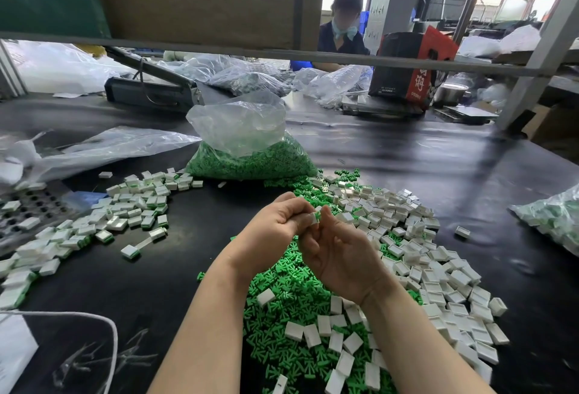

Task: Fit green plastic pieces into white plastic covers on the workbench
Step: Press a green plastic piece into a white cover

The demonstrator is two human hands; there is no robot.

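Above the worktop (194, 255), the left hand (269, 230) pinches a white cover (313, 219) while the right hand (341, 252), fingertip to fingertip, pinches the green piece (318, 215) directly against it.

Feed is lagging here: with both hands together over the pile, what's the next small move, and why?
Probably press the green piece fully into the white cover: left hand and right hand pinch them together, and green still shows outside it.
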